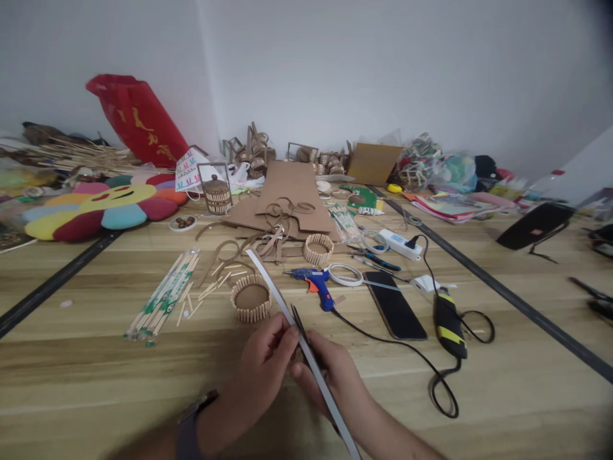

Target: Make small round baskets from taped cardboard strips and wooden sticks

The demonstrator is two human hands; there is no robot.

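Observation:
My left hand (271,351) pinches a long pale strip (323,383) that runs diagonally from above the hands to the bottom edge. Under and beside the strip, my right hand (330,370) is wrapped round a dark thin-bladed tool (297,319), which looks like scissors; its handle is mostly hidden. A ring of short wooden sticks (251,299) stands just beyond my left hand, with a second stick ring (318,249) farther back. The blue glue gun (316,284) lies beyond my right hand, next to a roll of white tape (345,275).
Bagged chopsticks (165,297) and loose sticks (205,291) lie to the left. Brown cardboard (292,191) and curled strips are at the back centre. A phone (393,305), a black-yellow tool (450,324) and its cord lie right. A flower cushion (115,201) is back left.

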